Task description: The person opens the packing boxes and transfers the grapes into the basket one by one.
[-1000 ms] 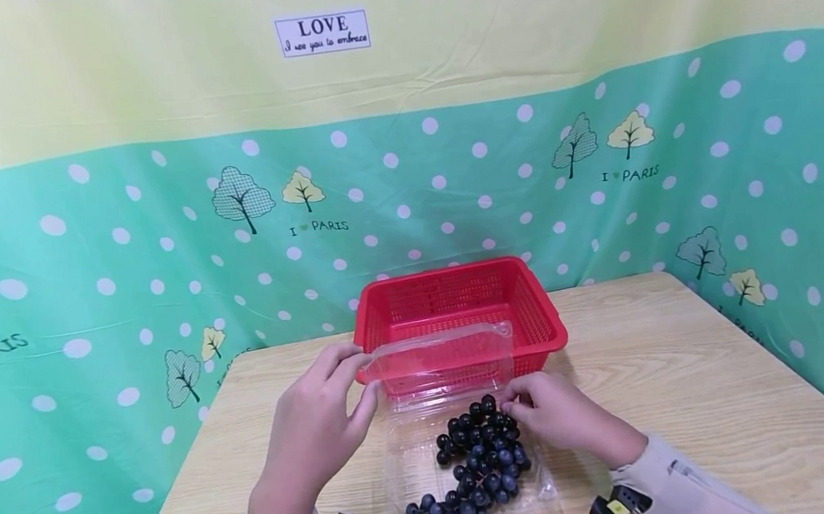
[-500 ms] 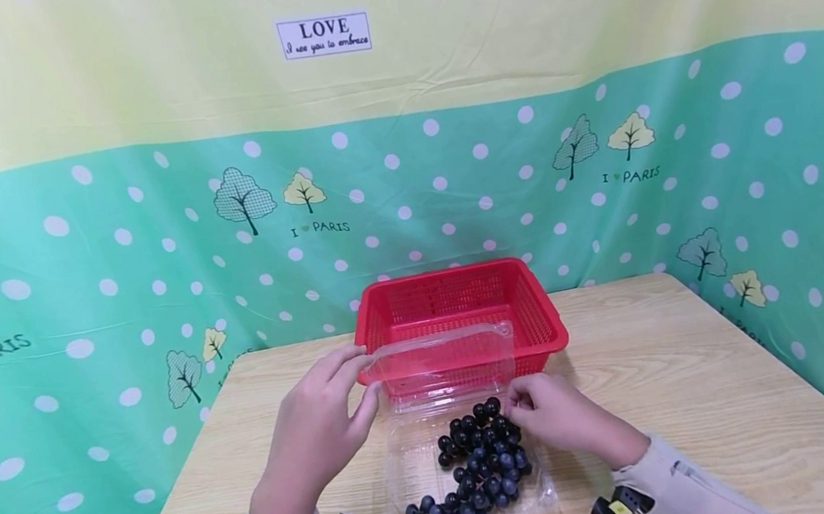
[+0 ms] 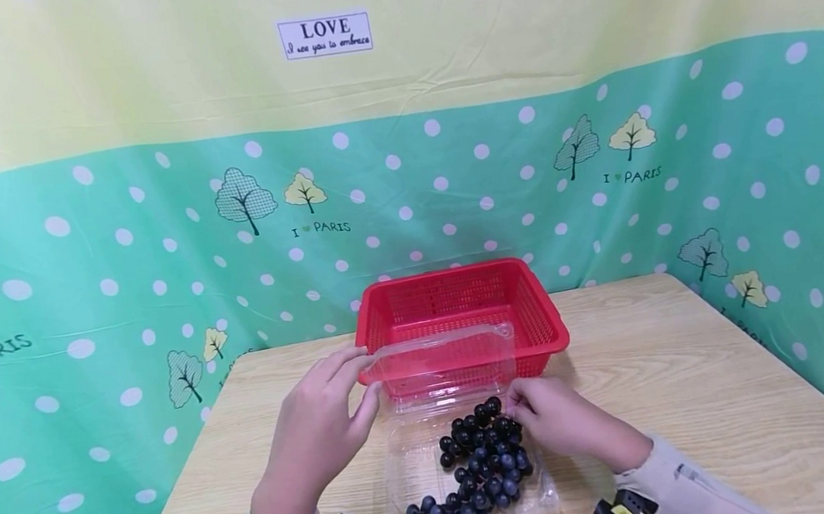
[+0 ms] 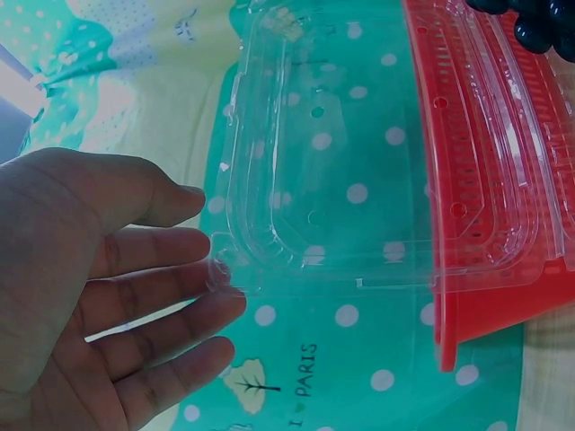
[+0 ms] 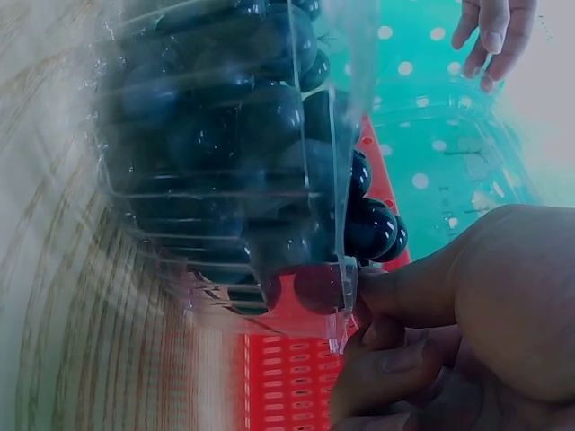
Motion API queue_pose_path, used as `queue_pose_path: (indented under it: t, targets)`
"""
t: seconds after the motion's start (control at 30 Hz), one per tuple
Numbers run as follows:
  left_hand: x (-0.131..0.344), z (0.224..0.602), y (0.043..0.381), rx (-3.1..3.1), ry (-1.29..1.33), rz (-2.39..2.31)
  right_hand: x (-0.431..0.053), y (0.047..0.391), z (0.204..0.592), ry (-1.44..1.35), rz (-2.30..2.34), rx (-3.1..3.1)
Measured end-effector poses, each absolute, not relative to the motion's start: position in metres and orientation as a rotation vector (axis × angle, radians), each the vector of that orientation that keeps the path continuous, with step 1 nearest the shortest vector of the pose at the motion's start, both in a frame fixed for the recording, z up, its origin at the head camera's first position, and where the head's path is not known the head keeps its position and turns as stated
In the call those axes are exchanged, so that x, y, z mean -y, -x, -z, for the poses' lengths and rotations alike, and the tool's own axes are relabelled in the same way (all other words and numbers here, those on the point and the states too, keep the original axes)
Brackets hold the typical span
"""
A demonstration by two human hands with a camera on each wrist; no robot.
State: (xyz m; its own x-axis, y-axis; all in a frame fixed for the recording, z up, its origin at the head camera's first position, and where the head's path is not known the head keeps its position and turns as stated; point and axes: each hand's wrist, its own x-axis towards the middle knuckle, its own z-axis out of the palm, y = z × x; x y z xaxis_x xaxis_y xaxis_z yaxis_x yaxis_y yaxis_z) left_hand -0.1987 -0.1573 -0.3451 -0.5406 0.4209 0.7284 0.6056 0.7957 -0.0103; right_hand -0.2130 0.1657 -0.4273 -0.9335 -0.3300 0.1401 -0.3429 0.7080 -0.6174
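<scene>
A bunch of dark grapes (image 3: 489, 458) lies in the base of a clear plastic clamshell box (image 3: 411, 466), whose lid (image 3: 446, 362) stands raised at the back. My right hand (image 3: 557, 413) is at the box's back right corner, thumb and forefinger pinched together by the top end of the bunch. The stem between those fingertips is mostly hidden. In the right wrist view the thumb (image 5: 409, 292) sits right against the box rim. My left hand (image 3: 320, 426) is at the lid's left corner, fingers loosely extended; in the left wrist view its fingertips (image 4: 235, 301) touch the lid's corner.
Behind the box stands a red plastic basket (image 3: 460, 285) with slotted walls, partly seen through the lid. All of it rests on a wooden table (image 3: 666, 381). A green polka-dotted curtain (image 3: 403, 174) closes off the back and sides.
My right hand has shifted very slightly to the right, and the top grapes beside it have moved slightly the same way. The left hand and lid hold still.
</scene>
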Motion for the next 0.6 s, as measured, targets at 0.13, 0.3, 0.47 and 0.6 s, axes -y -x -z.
queue_pose_path:
  t: [0.13,0.3,0.47,0.6]
  targets:
    - [0.1567,0.3448,0.1982,2.22,0.753,0.308,-0.1644,0.2113,0.4263,-0.568,-1.036,2.875]
    - [0.1564,0.3447,0.1979,2.219,0.753,0.304,-0.1634,0.2102,0.4253,-0.567,-1.025,2.869]
    - [0.1566,0.3447,0.1981,2.224,0.748,0.297,-0.1644,0.2093,0.4221,-0.589,-1.035,2.86]
    - [0.1568,0.3447,0.1982,2.234,0.742,0.299,-0.1654,0.2081,0.4181,-0.607,-1.031,2.852]
